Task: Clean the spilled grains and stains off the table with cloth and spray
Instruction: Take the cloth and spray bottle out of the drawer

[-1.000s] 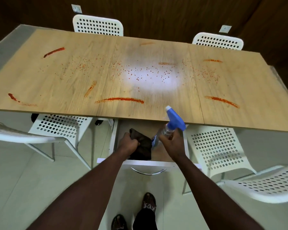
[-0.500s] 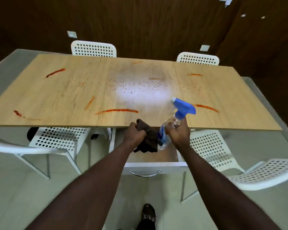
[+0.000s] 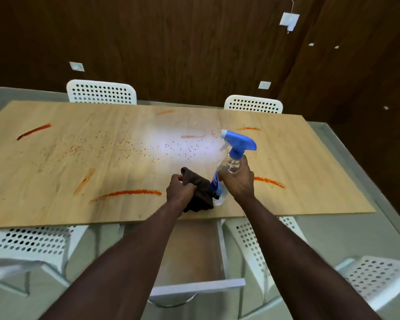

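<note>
My left hand (image 3: 179,189) clenches the cloth (image 3: 199,192) at frame centre. My right hand (image 3: 238,181) grips the spray (image 3: 239,142) beside it, nozzle aimed upper left. I judge the nearest stain (image 3: 127,193) lies just left of the left hand, stretched left-right on the table (image 3: 56,181).

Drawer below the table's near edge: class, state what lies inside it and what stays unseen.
The drawer shows only a bare brown bottom, with no object on it. The left forearm covers its left side, and the tabletop hides its back.
</note>
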